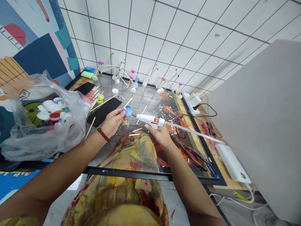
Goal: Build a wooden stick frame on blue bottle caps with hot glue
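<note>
My left hand [114, 121] pinches a blue bottle cap [128, 111] between thumb and fingertips. A short wooden stick [128, 102] rises beside the cap; whether it is fixed to it I cannot tell. In my right hand [161, 133], fingers wrapped round its handle, is a white hot glue gun [150, 120]. Its nozzle points left, close to the cap. A long clear glue stick [195, 133] sticks out of the gun's back end. Below the hands, loose wooden sticks [134, 134] lie on the glossy black-framed tabletop.
Several stick-and-cap figures [131, 78] stand along the tiled wall. At the left is a clear plastic bag [70, 135] of bottle caps [50, 108]. Red-handled pliers [189, 152] lie at the right, near a power strip [192, 102] and a white box-shaped device [232, 164].
</note>
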{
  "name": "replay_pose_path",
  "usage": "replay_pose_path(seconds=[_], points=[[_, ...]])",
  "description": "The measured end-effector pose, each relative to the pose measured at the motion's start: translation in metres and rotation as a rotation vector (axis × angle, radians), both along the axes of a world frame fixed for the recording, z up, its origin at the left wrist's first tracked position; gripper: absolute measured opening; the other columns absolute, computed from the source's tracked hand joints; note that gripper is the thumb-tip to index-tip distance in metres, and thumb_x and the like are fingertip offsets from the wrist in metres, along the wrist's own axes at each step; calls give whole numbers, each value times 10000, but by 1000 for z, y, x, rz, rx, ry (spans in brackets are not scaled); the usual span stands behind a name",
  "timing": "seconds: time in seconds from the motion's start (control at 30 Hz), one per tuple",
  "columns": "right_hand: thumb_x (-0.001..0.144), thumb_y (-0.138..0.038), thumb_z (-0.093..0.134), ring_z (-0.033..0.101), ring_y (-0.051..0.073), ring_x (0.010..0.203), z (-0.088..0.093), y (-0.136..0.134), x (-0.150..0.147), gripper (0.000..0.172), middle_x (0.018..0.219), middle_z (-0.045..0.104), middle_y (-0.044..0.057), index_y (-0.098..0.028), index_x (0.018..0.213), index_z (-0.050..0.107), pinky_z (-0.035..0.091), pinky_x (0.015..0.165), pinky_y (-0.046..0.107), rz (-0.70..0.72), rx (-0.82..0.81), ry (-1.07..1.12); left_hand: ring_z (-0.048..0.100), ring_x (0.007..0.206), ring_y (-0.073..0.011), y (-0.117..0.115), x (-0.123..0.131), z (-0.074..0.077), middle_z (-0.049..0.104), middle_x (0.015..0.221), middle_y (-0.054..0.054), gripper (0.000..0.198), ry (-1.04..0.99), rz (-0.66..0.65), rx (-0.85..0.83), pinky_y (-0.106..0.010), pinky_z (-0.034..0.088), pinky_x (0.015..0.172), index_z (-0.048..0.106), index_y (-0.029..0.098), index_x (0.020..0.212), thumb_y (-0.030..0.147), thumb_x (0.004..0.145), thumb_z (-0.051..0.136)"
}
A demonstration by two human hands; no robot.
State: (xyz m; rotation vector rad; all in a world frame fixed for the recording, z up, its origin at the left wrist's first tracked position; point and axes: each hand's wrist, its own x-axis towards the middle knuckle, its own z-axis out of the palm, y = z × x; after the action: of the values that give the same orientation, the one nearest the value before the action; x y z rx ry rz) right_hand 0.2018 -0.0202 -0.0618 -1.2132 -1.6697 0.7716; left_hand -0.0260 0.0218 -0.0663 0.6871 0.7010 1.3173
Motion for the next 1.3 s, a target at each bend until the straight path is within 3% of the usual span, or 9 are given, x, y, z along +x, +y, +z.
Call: replay_pose_path(seconds=[0.33,0.63,0.9,1.1,1.3], points=[[825,-399,706,711,257,970,0,2,1,332,1063,770,61,-190,1079,750,541,933,425,65,-72,87,633,703,-103,1,0,0,705,842,-29,354,-36,22,-21,-243,533,718,708,145,841,287,595,919],[803,-447,714,704,258,989,-10,2,0,353,1078,766,58,-198,1051,748,532,954,429,16,-77,77,623,707,-104,-1,1,2,682,820,-33,314,-19,4,-33,-251,511,722,700,117,869,243,650,886],[820,-436,720,691,253,1031,-14,2,3,347,1108,757,55,-214,1085,741,504,991,436,42,-83,55,624,705,-111,0,0,1,682,812,-29,337,-29,7,-30,-256,509,706,689,128,843,275,627,901],[818,-463,713,694,239,969,-11,3,4,370,1060,764,62,-196,1072,741,524,937,410,47,-92,20,628,700,-114,0,0,1,684,809,-29,368,-28,11,-36,-252,521,696,691,131,841,289,598,918],[768,-464,732,702,246,902,-4,2,1,358,1001,770,70,-186,992,742,540,903,418,-99,-73,140,628,700,-112,1,-1,0,670,784,-24,320,-33,28,-37,-236,516,670,684,133,817,273,629,901]])
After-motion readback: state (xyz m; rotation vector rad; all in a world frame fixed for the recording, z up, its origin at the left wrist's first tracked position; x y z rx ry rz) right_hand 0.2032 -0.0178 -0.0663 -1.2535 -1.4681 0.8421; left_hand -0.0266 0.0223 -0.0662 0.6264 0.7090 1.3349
